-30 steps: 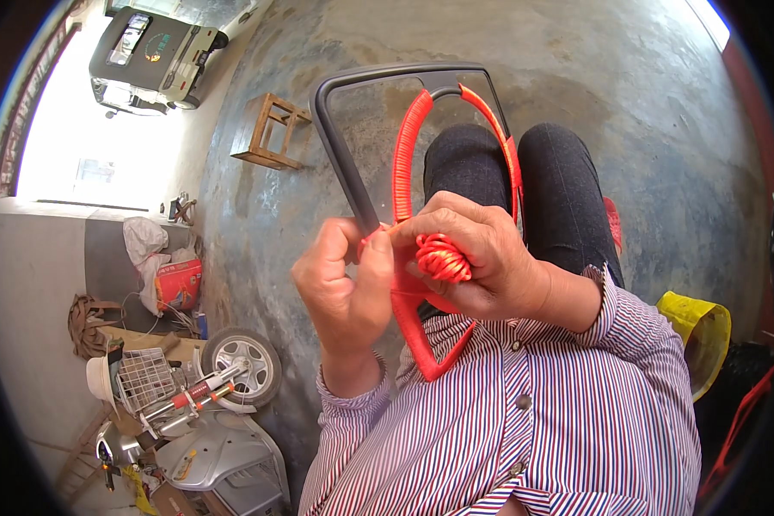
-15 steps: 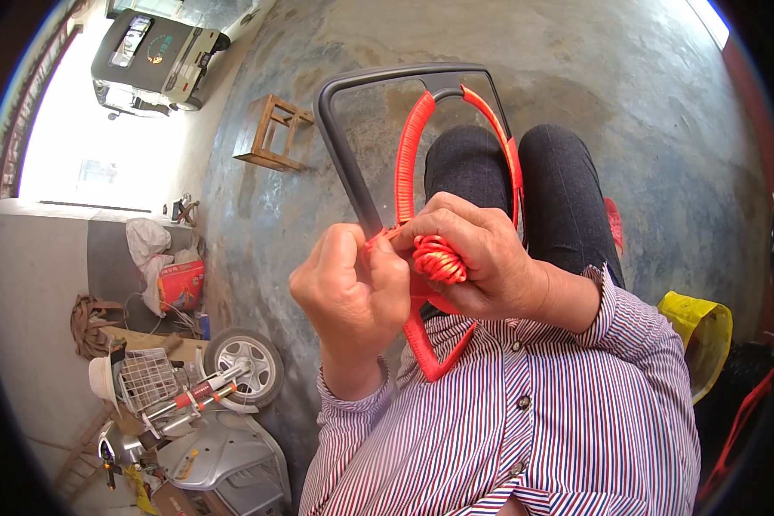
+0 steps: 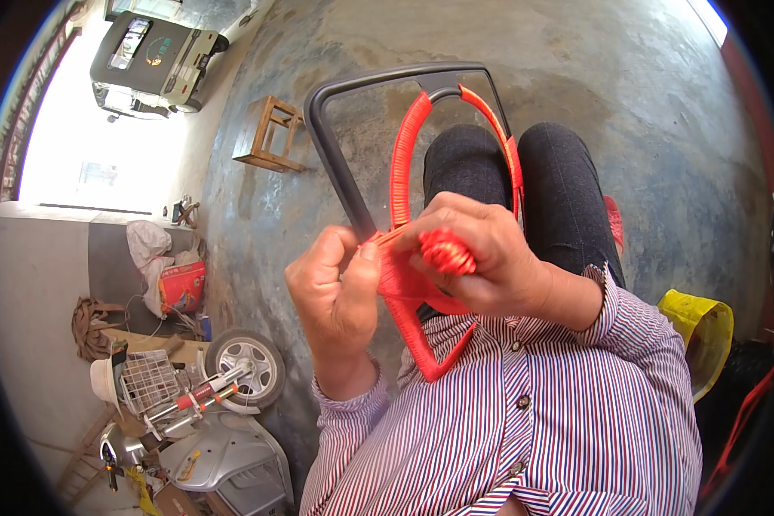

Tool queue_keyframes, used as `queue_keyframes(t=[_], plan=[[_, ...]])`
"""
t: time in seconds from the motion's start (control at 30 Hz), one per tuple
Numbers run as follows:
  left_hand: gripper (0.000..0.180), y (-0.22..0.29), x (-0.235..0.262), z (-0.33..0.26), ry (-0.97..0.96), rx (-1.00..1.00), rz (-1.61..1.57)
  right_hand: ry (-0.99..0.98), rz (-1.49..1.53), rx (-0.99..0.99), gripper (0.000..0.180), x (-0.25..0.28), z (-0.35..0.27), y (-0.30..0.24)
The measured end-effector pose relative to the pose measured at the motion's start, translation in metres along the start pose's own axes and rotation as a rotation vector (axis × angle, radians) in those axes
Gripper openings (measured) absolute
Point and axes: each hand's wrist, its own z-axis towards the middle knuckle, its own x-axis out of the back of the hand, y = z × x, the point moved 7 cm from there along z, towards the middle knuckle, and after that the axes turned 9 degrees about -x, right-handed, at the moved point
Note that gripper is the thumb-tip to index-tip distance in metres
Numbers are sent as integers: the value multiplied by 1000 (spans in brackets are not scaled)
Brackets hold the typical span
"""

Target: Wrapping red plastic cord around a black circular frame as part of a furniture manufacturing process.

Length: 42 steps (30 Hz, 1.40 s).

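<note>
A dark frame [image 3: 337, 163] with an oval ring inside it rests over my lap. Red cord [image 3: 399, 176] is wound tightly around much of the ring and the near part of the frame. My left hand [image 3: 335, 284] pinches the red-wrapped side of the frame at its lower left, thumb and fingertips pressed on the windings. In my right hand [image 3: 490, 258] is a bundle of red cord [image 3: 446, 252], slightly blurred. The right fingertips reach toward the same wrapped spot, where strands run between both hands. My right palm hides part of the wrapped middle.
A wooden stool [image 3: 271, 135] stands ahead to the left. At lower left, a wheel [image 3: 245, 368], a wire basket [image 3: 149, 378] and grey scooter parts crowd the floor. A yellow bag [image 3: 699, 335] is at my right. A three-wheeled vehicle [image 3: 150, 64] is parked far left.
My left hand has shifted slightly left, its thumb now lying on the windings. The cord bundle has turned in my right hand, and the frame has tipped a little left.
</note>
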Motion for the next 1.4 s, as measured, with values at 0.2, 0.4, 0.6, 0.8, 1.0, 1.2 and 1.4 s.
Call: queue_keyframes(t=[0.2, 0.4, 0.6, 0.8, 1.0, 1.2, 1.4], plan=[[17, -7, 6, -4, 22, 17, -50, 7, 440, -594, 20, 0, -4, 38], [19, 4, 0, -4, 44, 63, -47, -139, 766, -820, 21, -21, -4, 39], [18, 0, -4, -6, 39, -16, -141, -115, 698, -799, 19, -19, -4, 41], [15, -4, -2, -5, 3, -69, -151, -91, 862, -878, 14, -19, -10, 48], [19, -9, -3, -8, 28, 66, -252, -102, 932, -896, 8, -23, -17, 52], [20, -14, -3, -7, 18, 75, -308, -137, 884, -923, 9, -25, -21, 53], [20, -26, 0, -10, 23, 95, -348, -166, 899, -932, 9, -31, -27, 57]])
